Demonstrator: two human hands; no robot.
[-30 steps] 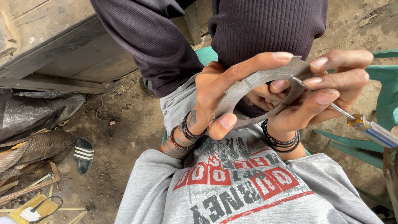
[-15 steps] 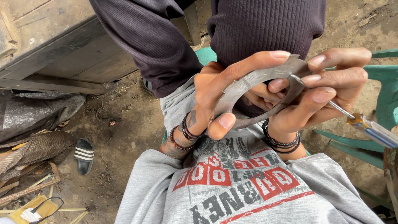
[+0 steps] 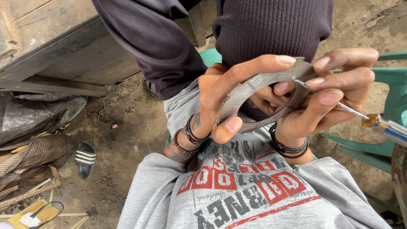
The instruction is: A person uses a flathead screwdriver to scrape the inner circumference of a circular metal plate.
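I hold a flat grey metal ring [image 3: 248, 91] close to the camera, above my lap. My left hand [image 3: 220, 91] grips its left side, thumb on the lower rim and forefinger along the top. My right hand [image 3: 326, 95] clasps the ring's right side and also holds a screwdriver [image 3: 381, 125] with a thin steel shaft and a blue and amber handle. The shaft runs up to the ring's top right edge, its tip hidden by my fingers. Both wrists wear dark bead bracelets.
A grey printed shirt [image 3: 237, 195] covers my body below the hands. A green plastic chair [image 3: 381, 146] stands at right. On the dirt floor at left lie a black striped sandal [image 3: 86, 159], wood scraps, grey sheeting and a wooden structure [image 3: 51, 46].
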